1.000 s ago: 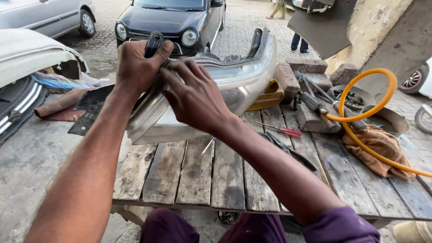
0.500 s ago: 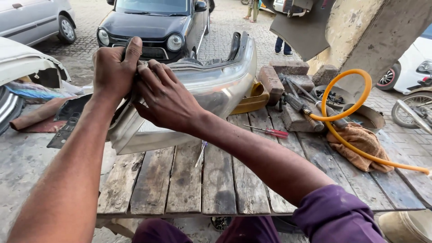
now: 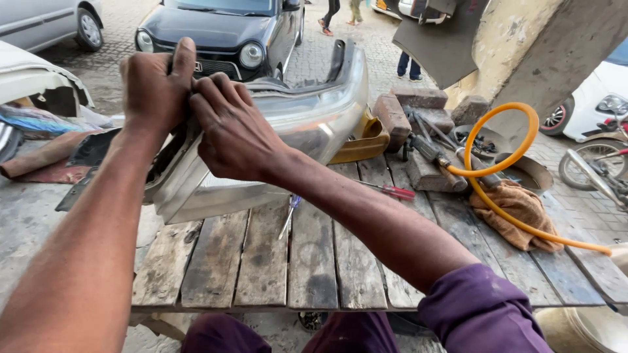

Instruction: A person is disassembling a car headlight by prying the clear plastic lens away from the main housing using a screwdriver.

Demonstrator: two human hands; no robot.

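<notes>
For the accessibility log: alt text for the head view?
Both hands, left hand and right hand, grip the near end of a silver car bumper lying on a wooden plank table, with an orange hose to the right.

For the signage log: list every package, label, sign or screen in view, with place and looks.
None that can be made out: no package, sign or screen.
Nearest thing: a small round badge on the dark car's grille, behind the left hand; too small to make out.
</notes>
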